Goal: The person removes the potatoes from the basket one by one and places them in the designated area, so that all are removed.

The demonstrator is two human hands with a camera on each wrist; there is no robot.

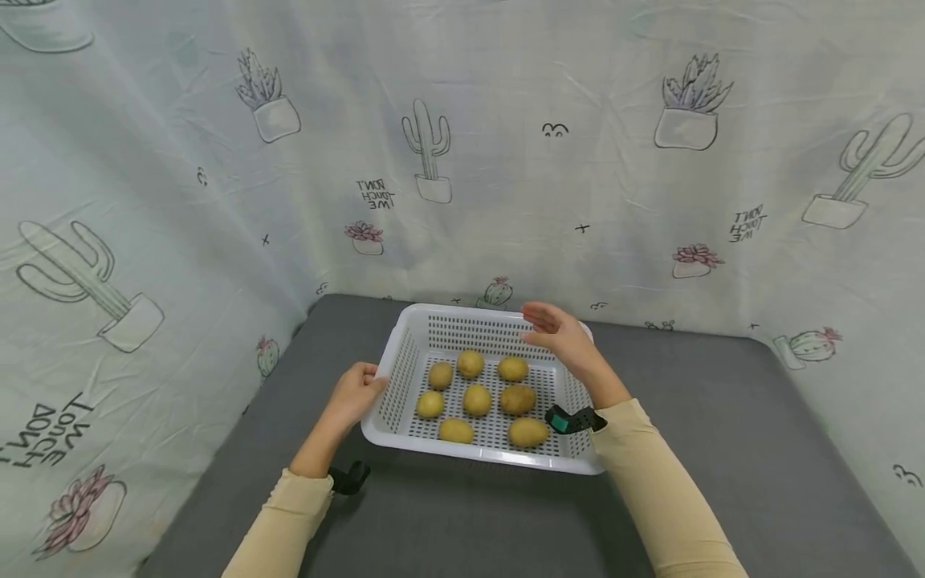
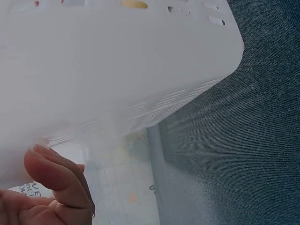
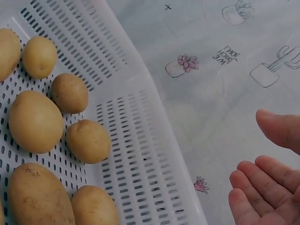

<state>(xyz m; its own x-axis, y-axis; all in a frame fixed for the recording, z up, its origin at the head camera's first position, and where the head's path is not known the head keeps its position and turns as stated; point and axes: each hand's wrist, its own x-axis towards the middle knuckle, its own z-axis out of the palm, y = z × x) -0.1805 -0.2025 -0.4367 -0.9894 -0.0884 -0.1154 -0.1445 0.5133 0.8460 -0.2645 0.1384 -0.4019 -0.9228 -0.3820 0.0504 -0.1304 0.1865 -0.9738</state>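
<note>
A white perforated plastic basket [image 1: 448,453] holds several potatoes [image 1: 476,400], spread apart over its slotted bottom. My left hand [image 1: 354,395] grips the basket's left rim. In the left wrist view its bent fingers [image 2: 61,180] are beside the basket's pale outer wall [image 2: 108,61], which hides part of the hand. Over the far right part of the basket is my right hand [image 1: 564,341], fingers extended and holding nothing. The right wrist view shows that hand [image 3: 272,187] with thumb and fingers apart, near the basket's rim [image 3: 164,117]; potatoes [image 3: 36,122] lie at the left.
A dark grey tabletop [image 1: 462,522] extends around the basket. Behind and to the left hangs a pale cloth [image 1: 506,160] printed with cacti and potted plants. Both wrists carry black straps [image 1: 574,420] over cream sleeves [image 1: 665,490].
</note>
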